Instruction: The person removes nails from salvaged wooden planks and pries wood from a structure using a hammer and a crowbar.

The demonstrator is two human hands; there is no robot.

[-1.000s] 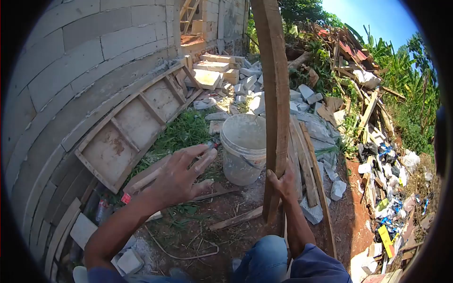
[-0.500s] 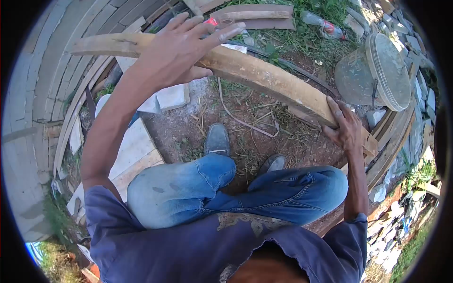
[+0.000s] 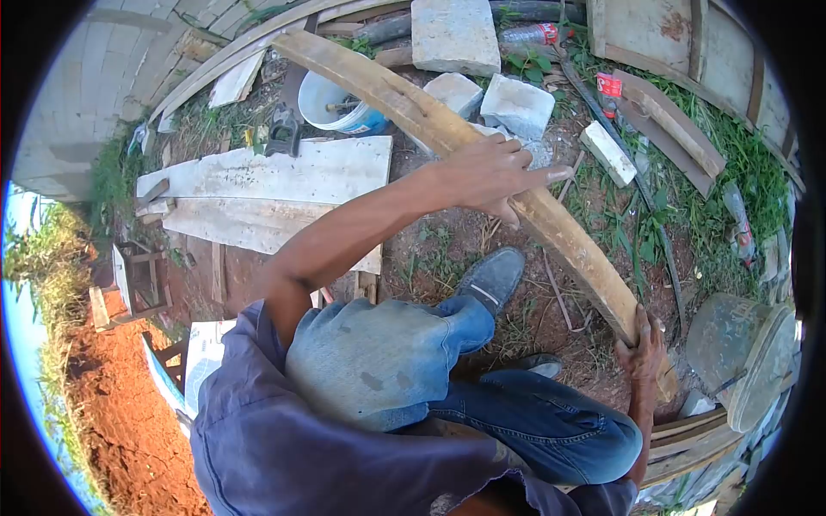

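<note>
A long, rough wooden beam (image 3: 576, 241) slants across the view from upper left to lower right, above my bent knees. My left hand (image 3: 490, 175) is over its middle, thumb on the near side and fingers across the top, closed loosely on it with one finger stretched out. Lower down, my right hand (image 3: 641, 347) is wrapped around the beam near its right end. The beam's far left end sticks out past a white bucket (image 3: 314, 99).
White boards (image 3: 275, 176) and a hand saw (image 3: 282, 133) lie to the left. Pale stone blocks (image 3: 516, 105) rest beyond the beam. A dirty bucket (image 3: 731, 353) lies tipped at right, near stacked planks (image 3: 688, 447). Plastic bottles (image 3: 738, 219) lie in the grass.
The view has turned left, bringing the white bucket, boards and saw into sight. My left hand's spread fingers have drawn in around the beam. My right hand stays near the right end.
</note>
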